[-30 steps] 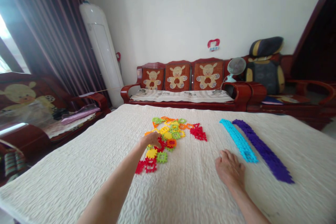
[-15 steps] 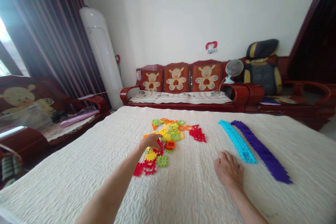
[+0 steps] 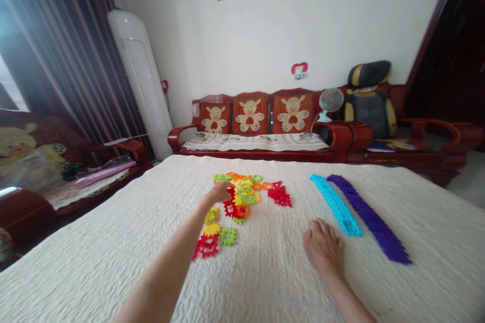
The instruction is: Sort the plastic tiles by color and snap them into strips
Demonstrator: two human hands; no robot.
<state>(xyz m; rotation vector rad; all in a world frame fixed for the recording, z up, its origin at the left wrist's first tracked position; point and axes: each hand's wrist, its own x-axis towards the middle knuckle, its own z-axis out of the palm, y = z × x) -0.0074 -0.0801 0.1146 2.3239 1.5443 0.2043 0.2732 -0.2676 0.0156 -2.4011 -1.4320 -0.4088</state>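
My left hand [image 3: 220, 194] reaches over a loose pile of toothed plastic interlocking pieces in yellow, green, orange and red. Its fingers look closed on a red interlocking piece [image 3: 231, 193], partly hidden beneath them. Nearer to me lie a yellow piece [image 3: 211, 229], a green square frame [image 3: 228, 236] and a red square piece [image 3: 209, 246]. My right hand [image 3: 324, 245] rests palm down on the quilted cover with fingers spread and holds nothing. Just beyond it runs a light blue strip [image 3: 337, 206] of such pieces, beside a longer purple strip [image 3: 369, 219].
A cream quilted cover [image 3: 273, 272] spreads under everything. Several red pieces [image 3: 279, 196] lie at the pile's right. Behind stand a wooden sofa [image 3: 253, 154] with bear cushions and a small fan [image 3: 331, 100]. Another wooden seat [image 3: 22, 217] is at left.
My left hand has moved slightly farther away across the pile, and a red piece now shows at its fingertips. My right hand stays in place. The view has turned a little to the right.
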